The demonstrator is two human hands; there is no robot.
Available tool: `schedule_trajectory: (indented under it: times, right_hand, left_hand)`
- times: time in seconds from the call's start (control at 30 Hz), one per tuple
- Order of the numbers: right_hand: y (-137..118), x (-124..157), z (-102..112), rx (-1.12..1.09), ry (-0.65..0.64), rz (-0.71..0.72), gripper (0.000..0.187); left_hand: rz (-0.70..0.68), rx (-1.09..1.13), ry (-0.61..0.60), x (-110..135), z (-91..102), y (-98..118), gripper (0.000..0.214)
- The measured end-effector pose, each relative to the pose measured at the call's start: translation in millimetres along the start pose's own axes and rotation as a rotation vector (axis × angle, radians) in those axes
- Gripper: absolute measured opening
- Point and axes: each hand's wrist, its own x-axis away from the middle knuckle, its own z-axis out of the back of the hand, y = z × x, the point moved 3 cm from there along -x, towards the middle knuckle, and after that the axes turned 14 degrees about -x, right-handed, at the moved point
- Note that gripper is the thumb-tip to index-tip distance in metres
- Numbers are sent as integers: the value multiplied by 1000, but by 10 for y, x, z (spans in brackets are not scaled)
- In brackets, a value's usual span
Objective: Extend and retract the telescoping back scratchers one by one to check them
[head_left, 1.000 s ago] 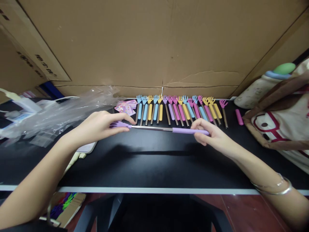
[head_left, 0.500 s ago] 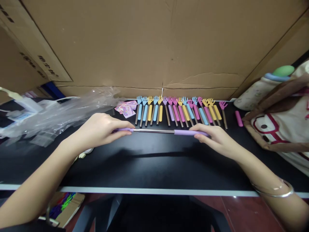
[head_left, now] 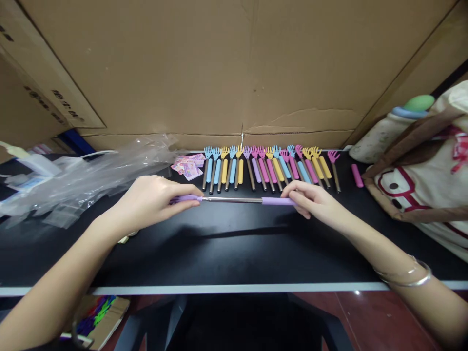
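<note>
Shiny metal rod [head_left: 231, 200] — matt purple grip [head_left: 277, 201] — on smooth black tabletop [head_left: 234, 248]

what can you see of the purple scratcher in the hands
The scratcher is a thin rod, shiny like metal, with a lilac head at one end and a smooth lilac handle at the other. It is held level and crosswise above the black desk, casting a shadow on it, just in front of the row of coloured scratchers. The left hand closes on the head and hides most of it. The right hand holds the handle's outer end.
</note>
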Motion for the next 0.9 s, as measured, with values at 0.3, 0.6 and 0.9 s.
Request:
schedule_trajectory:
  times: [0.3,0.6,0.9]
  right_hand:
    - [-227,126,75,759,210,525,19]
    - [-187,121,83,736,186,524,31]
    - [-48,67,-19,235,-91,-20,51]
  left_hand:
    - [92,194,-103,-7,-26,-146,44]
    - [77,286,-157,-61,-78,-131,45]
    - [44,223,-151,-76,-117,-146,46]
